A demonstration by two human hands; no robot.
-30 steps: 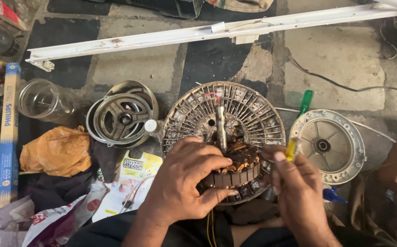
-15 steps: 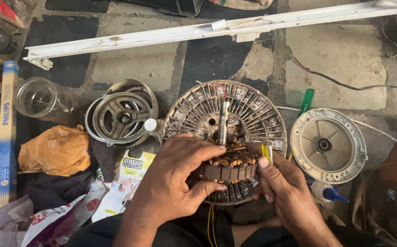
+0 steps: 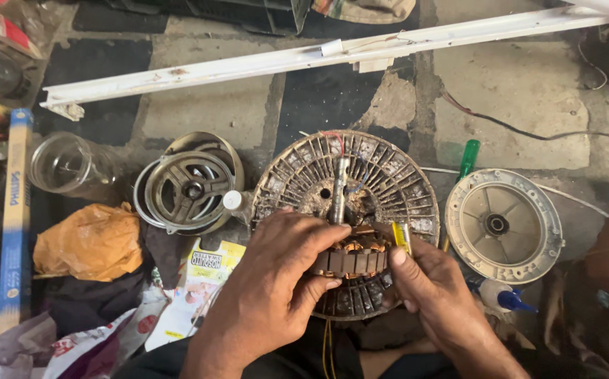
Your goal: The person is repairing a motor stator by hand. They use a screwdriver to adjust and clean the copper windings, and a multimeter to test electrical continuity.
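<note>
Head view | left hand [image 3: 273, 281] clamps stator core [image 3: 350, 261] from left | right hand [image 3: 434, 295] pinches yellow tool [image 3: 401, 237] at core's right edge | shaft [image 3: 339, 189] points away, above core

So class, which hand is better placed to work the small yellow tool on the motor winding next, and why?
Probably the right hand: it already pinches the yellow tool at the stator winding. The left hand is busy gripping and steadying the winding from the other side.

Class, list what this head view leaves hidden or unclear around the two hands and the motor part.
- Motor core: near side hidden by left hand.
- Yellow tool: lower end hidden by right hand.
- Yellow wires: cut off by bottom edge.
</note>
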